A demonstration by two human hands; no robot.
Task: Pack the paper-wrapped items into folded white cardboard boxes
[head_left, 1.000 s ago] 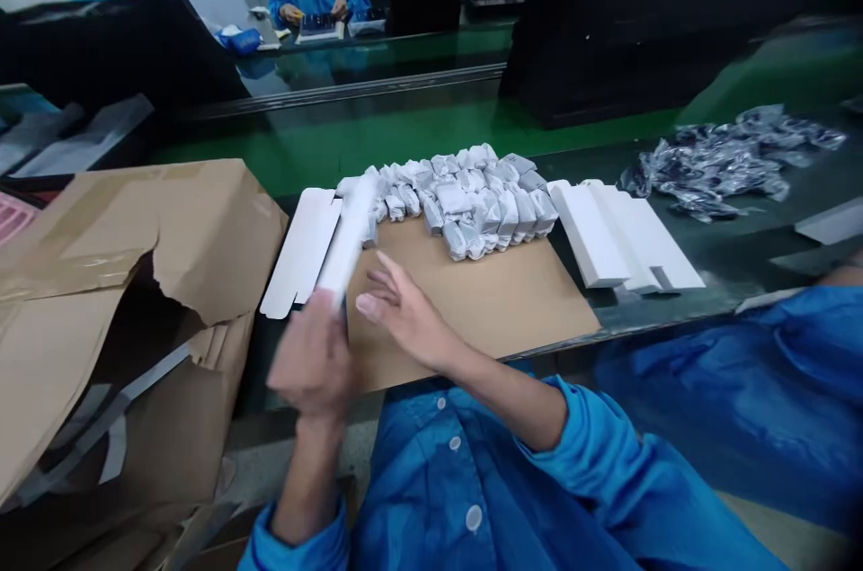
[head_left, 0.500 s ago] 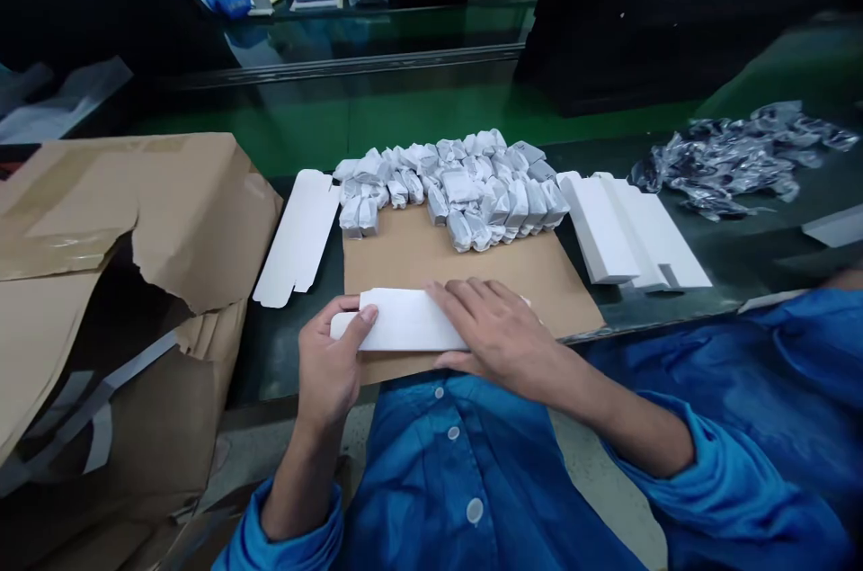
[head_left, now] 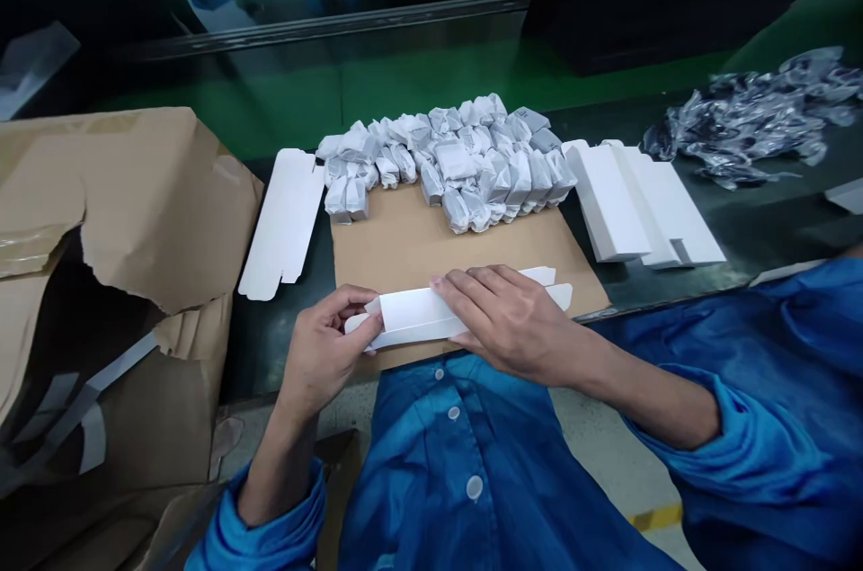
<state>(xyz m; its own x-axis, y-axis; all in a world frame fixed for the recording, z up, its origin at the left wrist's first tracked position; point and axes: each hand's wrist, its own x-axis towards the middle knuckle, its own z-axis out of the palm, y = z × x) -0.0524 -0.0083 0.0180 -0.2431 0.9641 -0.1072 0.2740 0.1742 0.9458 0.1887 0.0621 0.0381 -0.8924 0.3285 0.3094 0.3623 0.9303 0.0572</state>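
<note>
A narrow white carton [head_left: 411,315] lies across the front of a brown cardboard sheet [head_left: 384,247], its end flaps sticking out at both sides. My left hand [head_left: 330,342] pinches the carton's left end, with the thumb in front and fingers behind. Over its right half my right hand [head_left: 505,310] is wrapped, fingers on top and the thumb at the near side. The carton's right flaps stand apart beyond that hand. Behind it, on the sheet, several small parcels wrapped in white paper [head_left: 455,162] sit in a heap.
A flat white carton [head_left: 283,225] lies left of the sheet, beside a large torn cardboard box [head_left: 168,211]. White cartons [head_left: 617,211] are stacked at the right. Clear plastic-wrapped items [head_left: 755,121] lie farther right. A person's blue sleeve is close by on the right.
The carton has gone from flattened to partly opened out, with its right flaps now spread. My left hand has shifted slightly at its end. The camera view has tilted down.
</note>
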